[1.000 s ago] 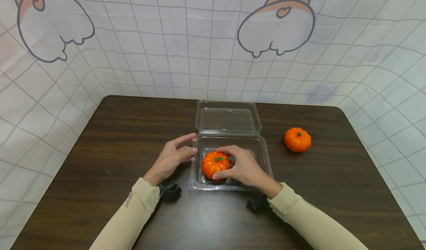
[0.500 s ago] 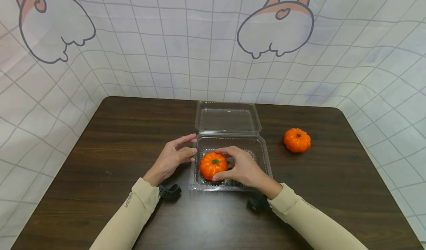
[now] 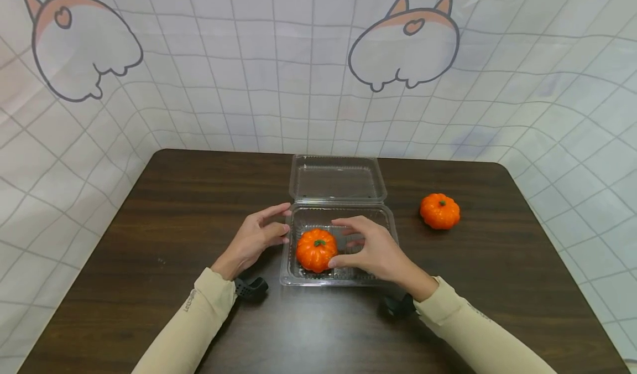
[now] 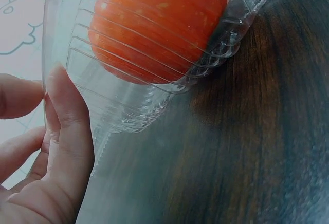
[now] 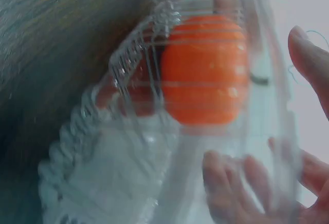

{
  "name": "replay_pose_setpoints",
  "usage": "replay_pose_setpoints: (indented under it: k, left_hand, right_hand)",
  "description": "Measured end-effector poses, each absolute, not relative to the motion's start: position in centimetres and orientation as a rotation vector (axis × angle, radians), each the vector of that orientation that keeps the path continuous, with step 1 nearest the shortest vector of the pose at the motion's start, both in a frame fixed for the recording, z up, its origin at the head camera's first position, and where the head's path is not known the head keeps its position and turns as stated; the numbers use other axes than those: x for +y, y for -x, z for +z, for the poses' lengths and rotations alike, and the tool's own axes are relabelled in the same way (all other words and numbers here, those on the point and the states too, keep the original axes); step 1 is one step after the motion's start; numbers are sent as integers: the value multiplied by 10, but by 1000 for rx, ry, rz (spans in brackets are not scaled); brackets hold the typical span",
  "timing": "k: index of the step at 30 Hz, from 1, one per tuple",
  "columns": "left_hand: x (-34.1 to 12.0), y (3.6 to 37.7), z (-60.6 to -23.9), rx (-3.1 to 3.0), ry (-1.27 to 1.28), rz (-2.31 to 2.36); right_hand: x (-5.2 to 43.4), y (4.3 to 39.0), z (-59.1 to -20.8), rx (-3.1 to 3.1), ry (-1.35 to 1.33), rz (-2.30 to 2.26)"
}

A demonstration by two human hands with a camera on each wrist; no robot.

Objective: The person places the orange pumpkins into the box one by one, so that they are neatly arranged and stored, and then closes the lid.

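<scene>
An orange toy pumpkin (image 3: pixel 317 250) with a green stem sits in the left part of a clear plastic clamshell box (image 3: pixel 342 281). My left hand (image 3: pixel 250 239) pinches the box's left rim between thumb and fingers, seen close in the left wrist view. Over the right half of the box, my right hand (image 3: pixel 380 250) has its thumb and fingers spread, holding nothing. Its thumb tip is close to the pumpkin's right side. Through the clear wall, the right wrist view shows the pumpkin (image 5: pixel 205 72), somewhat blurred.
A second orange pumpkin (image 3: pixel 440 211) lies on the dark wooden table (image 3: pixel 199 197), right of the box. The box's lid (image 3: pixel 338 179) is folded back flat behind it. A white grid-patterned cloth (image 3: pixel 224 86) rises at the table's back and sides.
The pumpkin in the box has shifted slightly left. My right hand has let go of it, spreading its fingers and drawing back to the right. My left hand keeps its place at the rim.
</scene>
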State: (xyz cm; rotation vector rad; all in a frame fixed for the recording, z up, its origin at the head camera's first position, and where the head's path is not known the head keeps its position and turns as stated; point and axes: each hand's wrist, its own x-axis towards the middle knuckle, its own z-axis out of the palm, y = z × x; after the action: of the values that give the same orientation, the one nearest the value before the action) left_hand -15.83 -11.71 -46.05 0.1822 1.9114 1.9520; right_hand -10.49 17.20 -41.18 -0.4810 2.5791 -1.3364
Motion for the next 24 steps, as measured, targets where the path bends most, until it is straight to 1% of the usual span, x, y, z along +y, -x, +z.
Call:
replay_pose_setpoints:
  k: [13, 24]
  left_hand:
    - [-120, 152, -459, 1927, -178, 1904]
    - [-120, 145, -456, 1917, -142, 1885]
  right_hand:
    - [215, 110, -397, 2699, 446, -1366]
    - [260, 121, -381, 2775, 294, -1355]
